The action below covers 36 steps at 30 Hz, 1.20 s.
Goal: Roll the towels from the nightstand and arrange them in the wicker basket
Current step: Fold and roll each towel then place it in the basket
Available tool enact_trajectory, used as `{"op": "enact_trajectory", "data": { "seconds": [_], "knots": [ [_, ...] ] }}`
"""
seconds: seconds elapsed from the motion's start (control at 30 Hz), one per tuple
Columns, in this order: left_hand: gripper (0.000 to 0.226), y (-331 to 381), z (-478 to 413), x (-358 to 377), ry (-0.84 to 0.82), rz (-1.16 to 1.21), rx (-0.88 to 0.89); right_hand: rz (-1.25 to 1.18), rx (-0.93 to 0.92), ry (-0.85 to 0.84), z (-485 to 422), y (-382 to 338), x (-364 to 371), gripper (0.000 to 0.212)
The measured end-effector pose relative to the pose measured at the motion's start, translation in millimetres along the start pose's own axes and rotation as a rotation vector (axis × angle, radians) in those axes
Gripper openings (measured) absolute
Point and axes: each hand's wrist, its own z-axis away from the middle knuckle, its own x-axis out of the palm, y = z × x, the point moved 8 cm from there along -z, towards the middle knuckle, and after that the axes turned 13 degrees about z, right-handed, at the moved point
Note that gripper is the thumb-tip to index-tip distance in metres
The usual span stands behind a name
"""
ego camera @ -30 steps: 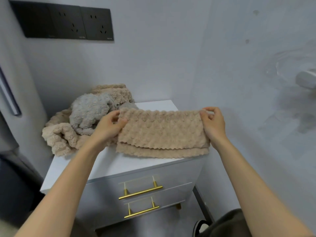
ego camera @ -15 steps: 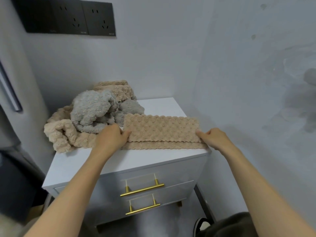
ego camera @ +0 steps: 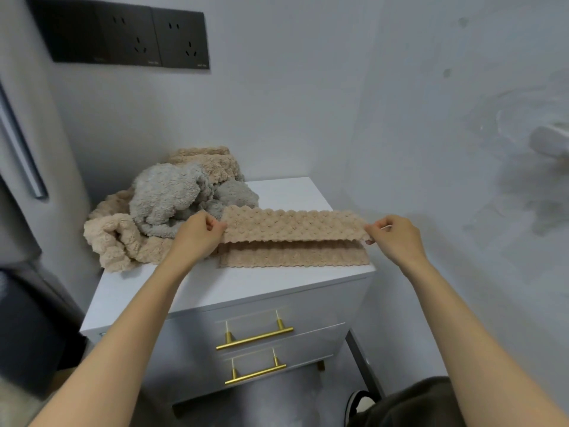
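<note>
The nightstand (ego camera: 277, 282) carries a loose pile (ego camera: 166, 204) at its back left; the towel (ego camera: 292, 224) lies along the front right, its upper layer held up; the left hand (ego camera: 197, 238) and right hand (ego camera: 397, 238) each pinch one end. An uneven pull would likely skew the fold; the lower layer sits near the edge and could slide off; no basket shows.

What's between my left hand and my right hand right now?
The folded beige towel: in the head view its upper layer stretches from the left hand to the right hand, each pinching one end, over the white nightstand.
</note>
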Motion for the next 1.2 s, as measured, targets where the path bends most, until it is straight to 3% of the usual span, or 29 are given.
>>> {"op": "enact_trajectory", "data": {
  "seconds": [0.13,0.53,0.77,0.97,1.07,1.13,1.2],
  "knots": [
    [0.030,-5,5,0,-0.004,0.002,-0.005,0.021,-0.022,-0.038,7,2,-1,0.014],
    [0.017,-12,16,4,-0.029,-0.338,0.029,0.234,-0.007,-0.202,17,13,16,0.019],
    [0.044,4,7,18,0.011,-0.273,0.115,0.003,0.161,-0.331,15,12,38,0.030],
    [0.044,-7,-10,30,0.029,-0.243,0.027,-0.061,0.142,-0.181,-1,9,39,0.031],
    [0.042,-9,-15,30,0.026,-0.149,-0.051,0.058,0.074,-0.078,-6,1,31,0.019],
    [0.024,-11,-17,33,-0.019,-0.153,-0.075,0.171,0.023,-0.007,-9,-7,23,0.010],
    [0.020,-12,-17,34,-0.040,-0.148,-0.107,0.253,-0.018,0.031,-13,-13,18,0.014]
  ]
}}
